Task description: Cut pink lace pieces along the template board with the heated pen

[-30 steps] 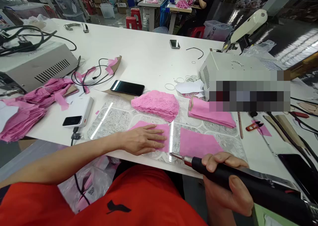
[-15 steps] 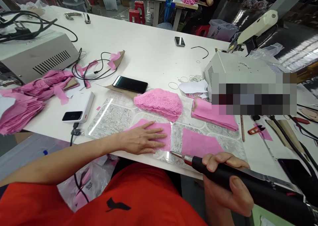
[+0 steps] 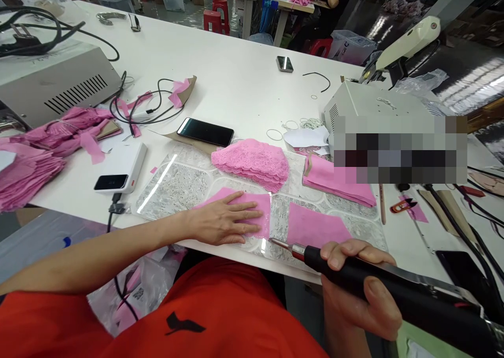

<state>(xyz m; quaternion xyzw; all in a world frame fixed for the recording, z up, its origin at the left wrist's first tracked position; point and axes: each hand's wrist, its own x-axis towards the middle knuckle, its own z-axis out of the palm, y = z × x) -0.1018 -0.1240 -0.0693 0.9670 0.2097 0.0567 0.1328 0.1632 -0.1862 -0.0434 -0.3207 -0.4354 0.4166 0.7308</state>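
Low in the frame's centre, the left hand (image 3: 222,222) lies flat, fingers spread, pressing a pink fabric square (image 3: 258,207) onto the patterned glass plate (image 3: 177,187). At lower right, the right hand (image 3: 360,290) grips a black hot-knife tool (image 3: 394,290), its metal tip (image 3: 281,244) touching the plate between that square and a second pink square (image 3: 315,229).

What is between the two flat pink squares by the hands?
Head view: a bare strip of patterned mat between left square and right square; the tool tip is at its near end.
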